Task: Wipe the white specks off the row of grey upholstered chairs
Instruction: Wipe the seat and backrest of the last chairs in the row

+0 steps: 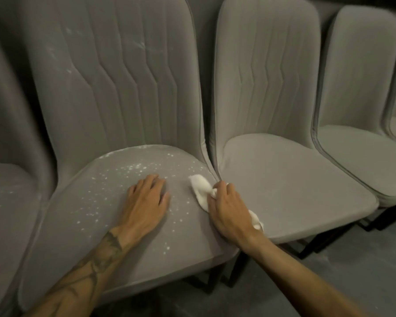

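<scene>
A row of grey upholstered chairs [268, 72] stands on a grey floor [352, 271]. On my feed, white specks [133, 168] dot the nearest chair's padded grey seat [94, 216]. My left hand [146, 200] lies flat on that seat, fingers straight. My right hand [229, 209] clutches a crumpled white cloth [200, 188] at the seat's right edge.
</scene>
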The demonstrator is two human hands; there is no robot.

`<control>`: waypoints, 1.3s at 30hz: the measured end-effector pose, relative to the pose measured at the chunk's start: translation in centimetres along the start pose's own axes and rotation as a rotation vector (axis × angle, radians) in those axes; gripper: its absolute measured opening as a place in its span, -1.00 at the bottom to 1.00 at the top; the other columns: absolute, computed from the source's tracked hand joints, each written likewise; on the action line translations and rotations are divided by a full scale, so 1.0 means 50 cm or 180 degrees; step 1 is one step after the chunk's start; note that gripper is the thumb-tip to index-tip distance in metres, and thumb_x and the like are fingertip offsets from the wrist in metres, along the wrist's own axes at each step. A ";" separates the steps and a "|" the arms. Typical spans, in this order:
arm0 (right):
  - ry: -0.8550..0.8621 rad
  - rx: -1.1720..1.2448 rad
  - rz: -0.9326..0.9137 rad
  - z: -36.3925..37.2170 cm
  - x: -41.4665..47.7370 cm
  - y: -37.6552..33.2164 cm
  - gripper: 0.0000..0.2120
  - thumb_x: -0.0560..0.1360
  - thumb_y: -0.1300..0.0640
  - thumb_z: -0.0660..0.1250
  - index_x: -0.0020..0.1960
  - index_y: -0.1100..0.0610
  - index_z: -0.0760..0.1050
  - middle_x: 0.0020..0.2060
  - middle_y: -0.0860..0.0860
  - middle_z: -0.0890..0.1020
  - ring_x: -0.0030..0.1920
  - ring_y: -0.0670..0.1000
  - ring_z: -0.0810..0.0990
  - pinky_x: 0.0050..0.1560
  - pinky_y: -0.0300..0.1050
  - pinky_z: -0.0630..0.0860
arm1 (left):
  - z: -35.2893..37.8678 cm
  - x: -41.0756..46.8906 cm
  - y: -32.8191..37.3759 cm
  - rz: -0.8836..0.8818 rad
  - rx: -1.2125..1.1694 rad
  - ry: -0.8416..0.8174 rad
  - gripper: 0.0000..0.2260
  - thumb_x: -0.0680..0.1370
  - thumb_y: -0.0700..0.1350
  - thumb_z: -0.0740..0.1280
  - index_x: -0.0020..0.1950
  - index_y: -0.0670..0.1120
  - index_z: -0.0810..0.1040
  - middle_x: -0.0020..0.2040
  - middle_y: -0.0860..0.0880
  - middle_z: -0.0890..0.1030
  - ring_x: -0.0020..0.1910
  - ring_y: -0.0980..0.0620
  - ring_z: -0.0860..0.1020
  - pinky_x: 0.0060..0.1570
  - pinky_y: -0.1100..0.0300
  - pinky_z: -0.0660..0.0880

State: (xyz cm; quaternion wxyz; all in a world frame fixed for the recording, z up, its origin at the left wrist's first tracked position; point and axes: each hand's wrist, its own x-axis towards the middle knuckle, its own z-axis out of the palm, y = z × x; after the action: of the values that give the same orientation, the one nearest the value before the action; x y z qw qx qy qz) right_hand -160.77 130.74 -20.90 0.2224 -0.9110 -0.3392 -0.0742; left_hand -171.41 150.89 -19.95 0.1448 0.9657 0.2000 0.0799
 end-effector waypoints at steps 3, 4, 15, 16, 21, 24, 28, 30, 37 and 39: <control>-0.0168 -0.0077 0.0031 0.015 0.023 -0.011 -0.83 0.67 0.09 0.12 0.16 0.14 0.39 0.03 0.16 0.50 -0.02 0.22 0.48 0.06 0.15 0.40 | -0.030 -0.019 -0.072 -0.0177 0.0146 -0.0006 -0.59 0.74 0.04 0.14 0.58 -0.04 0.36 0.60 -0.05 0.31 0.53 -0.10 0.31 0.51 0.00 0.18; -0.0180 -0.0169 0.0218 0.018 0.040 -0.009 -0.81 0.68 0.09 0.10 0.18 0.16 0.39 0.06 0.18 0.50 0.02 0.24 0.47 0.08 0.15 0.39 | -0.042 -0.029 -0.096 -0.0241 0.0172 0.0007 -0.61 0.74 0.04 0.13 0.54 -0.05 0.39 0.57 -0.06 0.34 0.51 -0.12 0.33 0.49 -0.01 0.19; -0.0233 -0.0386 0.0392 0.065 0.123 -0.066 -0.81 0.68 0.10 0.04 0.11 0.17 0.38 0.08 0.15 0.50 0.03 0.16 0.48 0.06 0.02 0.39 | -0.102 -0.067 -0.259 -0.0521 0.0349 0.0172 -0.52 0.63 0.12 0.00 0.28 -0.10 0.56 0.31 -0.12 0.55 0.26 -0.21 0.51 0.30 -0.11 0.36; -0.0269 -0.0349 0.0502 0.062 0.147 -0.055 -0.80 0.69 0.10 0.04 0.14 0.18 0.38 0.12 0.16 0.48 0.06 0.18 0.48 0.08 0.03 0.40 | -0.102 -0.066 -0.269 -0.0541 0.0340 0.0230 -0.50 0.60 0.14 -0.01 0.27 -0.09 0.57 0.28 -0.12 0.56 0.24 -0.22 0.52 0.28 -0.12 0.38; -0.0147 -0.0366 0.0796 0.091 0.233 -0.064 -0.77 0.68 0.12 0.05 0.19 0.23 0.39 0.19 0.23 0.49 0.17 0.24 0.48 0.18 0.10 0.41 | -0.116 -0.067 -0.334 -0.0656 0.0322 0.0394 -0.56 0.62 0.13 0.03 0.24 -0.07 0.57 0.19 -0.11 0.58 0.13 -0.21 0.53 0.16 -0.15 0.41; -0.0190 -0.0264 0.0188 0.128 0.233 -0.097 -0.78 0.68 0.11 0.08 0.16 0.22 0.41 0.13 0.22 0.50 0.09 0.24 0.50 0.10 0.09 0.38 | -0.127 -0.072 -0.356 -0.0651 0.0413 0.0414 -0.51 0.62 0.16 -0.01 0.25 -0.06 0.58 0.21 -0.09 0.58 0.16 -0.21 0.53 0.15 -0.14 0.41; -0.0318 -0.0184 0.0081 0.121 0.265 -0.048 -0.79 0.67 0.12 0.12 0.14 0.26 0.41 0.11 0.28 0.50 0.08 0.31 0.49 0.12 0.17 0.41 | -0.116 -0.081 -0.360 -0.0646 0.0398 0.0555 -0.52 0.64 0.15 0.00 0.27 -0.04 0.59 0.27 -0.04 0.58 0.21 -0.17 0.53 0.18 -0.10 0.38; -0.0157 -0.0302 0.0343 0.120 0.282 -0.040 -0.81 0.66 0.16 0.12 0.12 0.28 0.40 0.11 0.29 0.49 0.07 0.33 0.49 0.09 0.17 0.43 | -0.106 -0.081 -0.363 -0.0682 0.0362 0.0655 -0.55 0.65 0.13 0.02 0.28 -0.03 0.60 0.29 -0.03 0.58 0.22 -0.15 0.54 0.19 -0.09 0.37; -0.0372 0.0098 -0.0291 0.155 0.281 -0.103 -0.82 0.67 0.13 0.12 0.12 0.23 0.40 0.06 0.18 0.49 0.00 0.17 0.45 0.05 0.02 0.36 | -0.084 -0.077 -0.376 -0.0654 0.0363 0.0850 -0.63 0.67 0.08 0.06 0.25 -0.02 0.58 0.26 -0.03 0.58 0.19 -0.12 0.54 0.19 -0.11 0.35; -0.0426 -0.0015 -0.0390 0.133 0.279 -0.068 -0.79 0.69 0.10 0.09 0.11 0.23 0.40 0.03 0.17 0.48 -0.01 0.17 0.45 0.07 0.06 0.39 | -0.080 -0.076 -0.381 -0.0611 0.0412 0.0882 -0.64 0.67 0.07 0.06 0.26 -0.02 0.57 0.26 -0.03 0.57 0.19 -0.13 0.54 0.19 -0.12 0.36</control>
State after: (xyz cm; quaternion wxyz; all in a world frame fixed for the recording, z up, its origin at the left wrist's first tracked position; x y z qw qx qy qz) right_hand -152.49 144.20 -21.62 0.1922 -0.8920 -0.4082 -0.0274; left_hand -182.62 167.07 -22.49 0.0604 0.9292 0.3141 0.1851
